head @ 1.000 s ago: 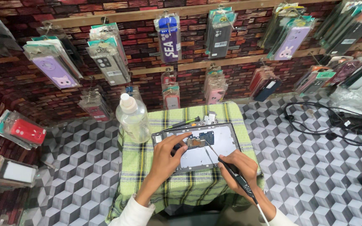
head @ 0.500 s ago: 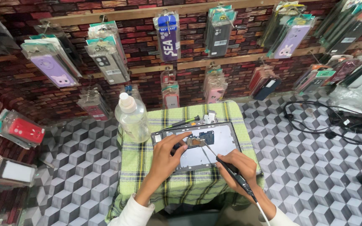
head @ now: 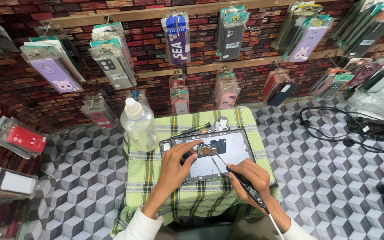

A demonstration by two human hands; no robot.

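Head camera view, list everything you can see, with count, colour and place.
opened tablet: one, grey inside, on the cloth
checked cloth: one, green, over a small stand
plastic bottle: one, clear, white cap, left of the tablet
screwdriver: one, dark, behind the tablet
phone cases: many, mixed colours, hung on the brick wall
cables: a tangle, black, on the floor at right
soldering iron: one, black, tip on the tablet
left hand: fingers resting on the tablet
right hand: holding the soldering iron
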